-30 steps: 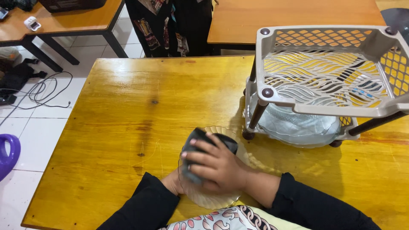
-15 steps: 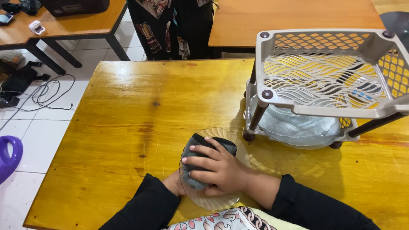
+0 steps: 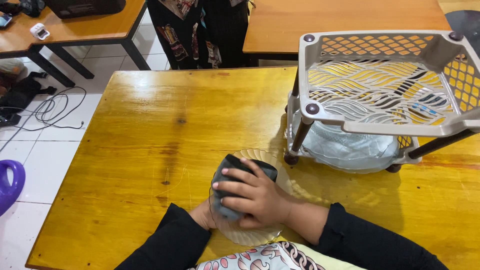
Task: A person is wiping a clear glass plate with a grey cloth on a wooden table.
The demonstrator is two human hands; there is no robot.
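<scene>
A clear ribbed glass plate (image 3: 257,156) is held near the table's front edge. My right hand (image 3: 255,195) presses a dark grey cloth (image 3: 235,172) onto the plate's face, fingers spread over the cloth. My left hand (image 3: 202,216) is mostly hidden behind the plate and grips its lower left rim; only the wrist and a bit of palm show. Both arms wear black sleeves.
A beige two-tier plastic rack (image 3: 390,80) stands at the right of the yellow wooden table (image 3: 165,130), with clear glass dishes (image 3: 350,147) on its lower shelf. Other wooden tables stand behind. On the white tiled floor at the left lie cables (image 3: 50,110) and a purple object (image 3: 10,182).
My right hand with the cloth has shifted slightly across the plate. The plate and my left hand stay in about the same place.
</scene>
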